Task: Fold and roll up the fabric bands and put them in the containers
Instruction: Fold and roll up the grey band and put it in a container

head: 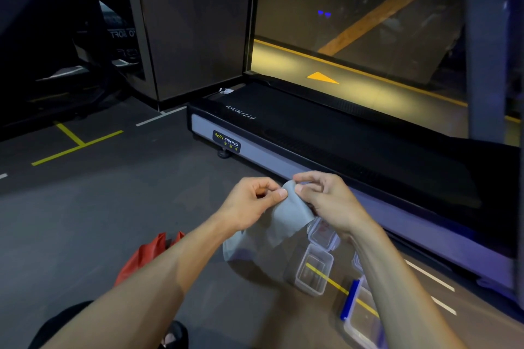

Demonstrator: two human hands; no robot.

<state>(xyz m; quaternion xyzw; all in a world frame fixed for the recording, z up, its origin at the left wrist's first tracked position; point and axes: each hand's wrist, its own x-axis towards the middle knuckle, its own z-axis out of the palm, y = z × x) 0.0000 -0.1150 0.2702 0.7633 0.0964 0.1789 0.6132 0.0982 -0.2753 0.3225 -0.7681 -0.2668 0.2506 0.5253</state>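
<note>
One grey fabric band (286, 215), one red band (141, 258) and at least three clear containers (313, 273) are in view. The left hand (249, 201) and right hand (326, 198) each pinch the grey band's top edge between thumb and curled fingers. The band hangs below both hands, the containers beneath the right wrist, the red band under the left forearm.

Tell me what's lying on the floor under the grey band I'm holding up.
Under the hanging grey band are clear plastic containers on the dark floor, one over a yellow line. Another sits near the right hand; what is in it is unclear. The band and forearms hide the rest.
</note>
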